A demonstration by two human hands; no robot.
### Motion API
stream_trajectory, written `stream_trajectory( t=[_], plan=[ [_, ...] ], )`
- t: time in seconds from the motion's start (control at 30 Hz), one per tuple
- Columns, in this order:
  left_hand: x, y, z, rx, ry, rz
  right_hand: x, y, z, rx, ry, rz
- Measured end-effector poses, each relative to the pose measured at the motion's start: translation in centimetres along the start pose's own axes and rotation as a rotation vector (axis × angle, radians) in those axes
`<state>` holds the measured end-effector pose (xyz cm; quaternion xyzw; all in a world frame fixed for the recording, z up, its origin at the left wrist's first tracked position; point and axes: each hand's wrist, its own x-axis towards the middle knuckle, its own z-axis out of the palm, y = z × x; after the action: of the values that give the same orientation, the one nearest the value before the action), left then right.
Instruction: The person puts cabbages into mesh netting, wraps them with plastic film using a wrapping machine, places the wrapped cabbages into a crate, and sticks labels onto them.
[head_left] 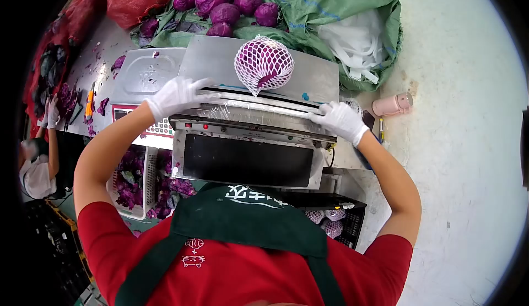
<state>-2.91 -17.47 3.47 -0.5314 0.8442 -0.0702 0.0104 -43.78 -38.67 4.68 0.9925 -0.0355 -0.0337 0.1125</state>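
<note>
Left edge of the worktable: a co-worker in a pale top is beside a red mesh sack of purple leaves; an orange-handled tool lies among scraps.
Scale: a silver weighing scale with a red-bordered keypad sits against the machine's left end; its key markings are too small to read.
Basket: a white plastic basket of purple trimmings stands below the worktable's near edge.
Left hand: white-gloved left hand, thumb and fingers pinching the left end of the clear plastic film.
Shirt print: white fish, "+" and cat-face outlines on the red shirt.
Far edge: round purple cabbages heaped behind the machine.
Apron lettering: white Chinese characters on the dark green apron, partly folded away; not fully legible.
Machine: steel wrapping machine, panel print too small to read; film spans its top.
Netted cabbage: purple cabbage in white foam net, near the machine's far edge, beyond the film.
Right hand: white-gloved right hand, fingers gathered on the film's right end.
Sack: green woven sack with blue marks, holding white foam nets.
Right end: pink bottle, lying beyond the right hand.
</note>
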Motion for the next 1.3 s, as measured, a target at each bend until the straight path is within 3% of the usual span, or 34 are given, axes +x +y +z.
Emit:
stream_trajectory(
  t=[0.03, 0.1, 0.17, 0.2, 0.23, 0.3, 0.37, 0.4, 0.43, 0.5, 0.53, 0.57, 0.6, 0.63, 0.7, 0.73, 0.77, 0.8, 0.87, 0.93, 0.97, 1.0, 1.03, 1.07, 1.1, 1.13, 1.17, 1.23, 1.3],
  plan=[
    [0.9, 0.5, 0.3, -0.022, 0.055, 0.073, 0.7, -0.4, 0.4, 0.037, -0.028, -0.054],
    [1.2, 1.5, 1.6, -0.060, 0.062, 0.030, 1.6, -2.3, 1.0, 0.324, 0.128, 0.108],
    [0.8, 2.2, 3.8, -0.452, 0.388, -0.167, 1.9, -3.9, 1.2, 0.621, 0.312, 0.267],
    [-0.2, 2.9, 2.5, -0.731, 0.306, -0.321, 1.2, -3.8, -0.1, 0.886, 0.016, 0.402],
    [-1.0, 4.3, -0.6, -1.117, 0.091, -0.604, 0.9, -4.9, -2.2, 1.021, 0.088, 0.401],
    [-2.9, 6.5, -3.9, -1.412, 0.244, -0.672, 0.0, -5.5, -6.1, 1.144, 0.039, 0.522],
    [-4.0, 6.8, -5.2, -1.564, 0.477, -0.632, 0.3, -5.0, -10.0, 1.320, 0.168, 0.579],
    [-4.2, 5.7, -6.1, -1.396, 0.511, -0.521, 0.6, -4.1, -11.0, 1.354, 0.270, 0.593],
    [-3.3, 5.1, -7.3, -1.331, 0.652, -0.477, 1.1, -2.6, -11.0, 1.437, 0.482, 0.459],
    [-0.9, 2.6, -8.6, -1.133, 0.672, -0.474, 3.4, 0.4, -10.6, 1.262, 0.736, 0.506],
    [1.8, 0.8, -8.4, -0.992, 0.678, -0.351, 5.3, 2.3, -9.7, 1.260, 0.737, 0.499],
    [4.4, -0.9, -7.6, -0.848, 0.682, -0.228, 7.7, 4.1, -7.7, 0.878, 0.769, 0.395],
    [6.0, -2.0, -6.2, -0.643, 0.522, -0.233, 9.6, 5.4, -5.5, 0.494, 0.783, 0.287],
    [7.5, -2.7, -4.3, -0.437, 0.364, -0.239, 11.0, 6.2, -2.9, 0.451, 0.653, 0.227],
    [10.3, -3.3, -0.3, -0.545, 0.221, -0.184, 13.6, 4.5, -0.2, 0.580, 0.421, 0.228],
    [11.2, -3.3, 0.5, -0.852, 0.248, -0.200, 14.8, 3.6, 1.1, 0.635, 0.304, 0.237],
    [11.8, -3.3, 1.1, -1.153, 0.281, -0.213, 15.5, 2.6, 3.6, 0.950, 0.413, 0.243],
    [12.4, -3.6, 2.1, -1.253, 0.321, -0.270, 16.3, 2.6, 4.3, 1.140, 0.526, 0.176],
    [12.8, -3.6, 2.2, -1.509, 0.317, -0.400, 16.6, 2.9, 3.4, 1.554, 0.292, 0.400],
    [12.4, -1.7, 0.0, -1.879, 0.205, -0.487, 14.4, 1.7, -1.0, 1.528, 0.152, 0.387],
    [11.9, -1.1, -0.3, -1.600, 0.090, -0.531, 12.8, 0.8, -1.4, 1.568, 0.025, 0.398],
    [11.1, 0.2, 0.1, -1.660, -0.002, -0.538, 11.3, -0.2, -1.9, 1.597, -0.105, 0.410],
    [9.9, 2.3, -0.7, -1.847, -0.057, -0.580, 9.4, -2.0, -3.5, 1.911, -0.177, 0.490],
    [8.6, 4.2, -3.3, -2.020, -0.132, -0.636, 8.4, -3.6, -5.4, 1.787, -0.149, 0.470],
    [7.4, 5.9, -3.1, -2.063, -0.276, -0.619, 6.6, -5.2, -3.9, 2.004, -0.180, 0.486],
    [6.6, 6.5, -3.7, -2.037, -0.669, -0.680, 5.7, -6.6, -6.0, 2.160, -0.320, 0.612],
    [5.7, 8.7, -4.9, -2.162, -0.641, -0.691, 4.8, -8.0, -8.1, 2.303, -0.467, 0.746],
    [4.1, 11.2, -3.6, -2.260, -0.761, -0.691, 2.0, -10.8, -5.0, 2.608, -0.446, 0.738],
    [3.2, 14.0, -0.3, -2.379, -0.713, -0.701, -0.5, -13.8, 0.3, 2.781, -0.474, 0.703]
  ],
)
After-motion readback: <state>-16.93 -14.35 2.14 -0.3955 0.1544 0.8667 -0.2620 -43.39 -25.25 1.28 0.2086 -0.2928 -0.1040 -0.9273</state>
